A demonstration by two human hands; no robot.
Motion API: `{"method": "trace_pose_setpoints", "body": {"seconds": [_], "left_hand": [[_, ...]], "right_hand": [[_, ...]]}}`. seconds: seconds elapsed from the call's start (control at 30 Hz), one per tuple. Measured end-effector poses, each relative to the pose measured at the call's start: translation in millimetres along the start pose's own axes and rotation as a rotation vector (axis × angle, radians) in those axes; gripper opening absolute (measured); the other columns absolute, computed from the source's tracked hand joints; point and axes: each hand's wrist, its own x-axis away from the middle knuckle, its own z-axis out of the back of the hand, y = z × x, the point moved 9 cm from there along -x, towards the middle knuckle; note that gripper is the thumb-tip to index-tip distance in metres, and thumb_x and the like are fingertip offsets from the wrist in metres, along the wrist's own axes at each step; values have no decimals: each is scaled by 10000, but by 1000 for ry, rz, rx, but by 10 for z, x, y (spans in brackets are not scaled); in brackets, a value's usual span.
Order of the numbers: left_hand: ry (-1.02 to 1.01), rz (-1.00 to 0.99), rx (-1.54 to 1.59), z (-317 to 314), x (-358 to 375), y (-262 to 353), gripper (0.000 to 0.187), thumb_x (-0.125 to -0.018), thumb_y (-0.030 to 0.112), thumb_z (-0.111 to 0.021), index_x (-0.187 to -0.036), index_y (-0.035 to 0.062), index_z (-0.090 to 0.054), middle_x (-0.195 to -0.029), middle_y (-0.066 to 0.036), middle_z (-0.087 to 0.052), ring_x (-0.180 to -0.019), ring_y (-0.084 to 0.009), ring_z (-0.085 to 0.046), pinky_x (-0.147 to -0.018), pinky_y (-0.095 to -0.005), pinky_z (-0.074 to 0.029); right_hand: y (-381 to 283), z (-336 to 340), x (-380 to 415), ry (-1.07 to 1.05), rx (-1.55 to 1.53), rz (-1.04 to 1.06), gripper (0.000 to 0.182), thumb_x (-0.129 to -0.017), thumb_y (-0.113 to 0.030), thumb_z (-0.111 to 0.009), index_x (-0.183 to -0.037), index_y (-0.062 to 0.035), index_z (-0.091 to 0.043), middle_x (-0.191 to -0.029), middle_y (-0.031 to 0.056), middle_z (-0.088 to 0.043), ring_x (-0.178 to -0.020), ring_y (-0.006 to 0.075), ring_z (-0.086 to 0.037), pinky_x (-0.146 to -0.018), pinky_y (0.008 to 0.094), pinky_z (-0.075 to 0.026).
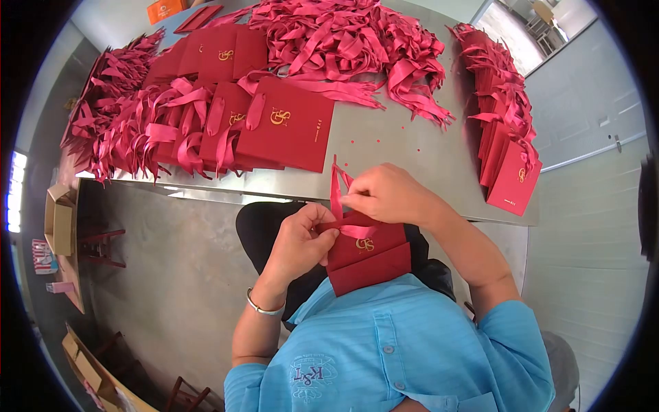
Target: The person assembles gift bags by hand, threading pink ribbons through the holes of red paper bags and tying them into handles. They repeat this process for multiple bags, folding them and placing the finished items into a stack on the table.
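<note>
A small dark red paper bag (374, 264) with a gold logo rests on my lap, against my blue shirt. My left hand (301, 237), with a bangle at the wrist, pinches the bag's top edge at its left corner, thumb in front. Above the bag, my right hand (388, 194) has its fingers closed on a pink ribbon (336, 189) that is threaded at the bag's top. One ribbon end points up past my right fingertips. Another stretch of ribbon crosses the bag's front. The exact ribbon hole is hidden by my fingers.
On the metal table (384, 147) lie ribboned red bags (292, 127) at left and a large heap of loose pink ribbons (336, 41) behind. Another row of bags (511, 175) lines the right edge. Cardboard boxes (60, 223) stand at far left; a grey door (590, 96) is at right.
</note>
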Motion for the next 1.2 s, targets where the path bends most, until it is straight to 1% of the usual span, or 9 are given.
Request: {"method": "trace_pose_setpoints", "body": {"seconds": [0.03, 0.13, 0.27, 0.43, 0.57, 0.63, 0.73, 0.93, 1.2], "left_hand": [[-2, -1, -5, -9, 1, 1, 81, -863, -68, -587, -931, -34, -560, -790, -35, -617, -520, -58, -545, -448, -208, -433], [-10, -25, -22, -22, 7, 6, 90, -862, -72, -591, -939, -35, -561, -801, -35, -620, -526, -55, -546, -448, -206, -436], [-5, -52, 20, -4, 21, 16, 80, -863, -66, -597, -914, -21, -556, -786, -28, -613, -534, -55, -552, -455, -206, -437], [-7, -47, 27, 25, 17, 7, 81, -858, -68, -596, -885, -9, -548, -759, -18, -603, -542, -55, -559, -459, -209, -436], [-17, -42, 36, -4, 14, 25, 79, -855, -70, -588, -888, -11, -547, -761, -17, -606, -542, -51, -559, -456, -208, -434], [-16, -38, 50, 0, 9, 12, 78, -854, -69, -586, -892, -12, -549, -763, -18, -609, -542, -50, -560, -456, -207, -434], [7, -21, 11, 43, 23, -28, 76, -856, -64, -583, -905, -14, -553, -774, -23, -618, -543, -53, -564, -459, -207, -437], [2, -1, 13, -5, 9, -6, 72, -861, -50, -591, -912, -13, -558, -777, -28, -622, -549, -56, -571, -463, -205, -444], [-44, -4, 33, -37, -18, -11, 79, -854, -71, -590, -904, -21, -553, -744, -12, -589, -504, -47, -524, -432, -198, -409]], "right_hand": [[52, -125, -53, -177, 154, -119, 253, -852, -249, -686, -780, -8, -705, -700, 138, -657, -620, 264, -610, -620, 377, -480], [39, -231, -225, -135, 141, -109, 308, -793, -296, -694, -669, -14, -680, -656, 204, -618, -624, 358, -627, -625, 448, -489], [11, -334, -273, -152, 7, -98, 282, -789, -279, -691, -684, -17, -686, -678, 200, -636, -671, 355, -647, -640, 444, -500], [-13, -262, -287, 83, 11, -5, 230, -783, -261, -712, -771, -31, -722, -660, 158, -652, -636, 304, -640, -617, 389, -494], [-30, -232, -264, 91, 28, 23, 253, -804, -282, -708, -775, -30, -719, -627, 135, -637, -609, 264, -630, -608, 372, -487], [-14, -48, -176, 183, -170, -9, 285, -832, -307, -701, -776, -28, -716, -596, 108, -618, -578, 209, -604, -594, 349, -473], [260, 232, -66, 256, -71, -136, 295, -830, -319, -714, -776, -29, -717, -587, 82, -610, -547, 171, -571, -574, 324, -460], [432, 51, 69, -129, -82, -242, 272, -789, -276, -737, -726, -14, -701, -584, 89, -621, -517, 163, -563, -540, 317, -450], [514, 10, 41, 77, -94, -235, 241, -790, -209, -725, -717, 14, -669, -603, 99, -635, -539, 138, -569, -538, 306, -452]]}}
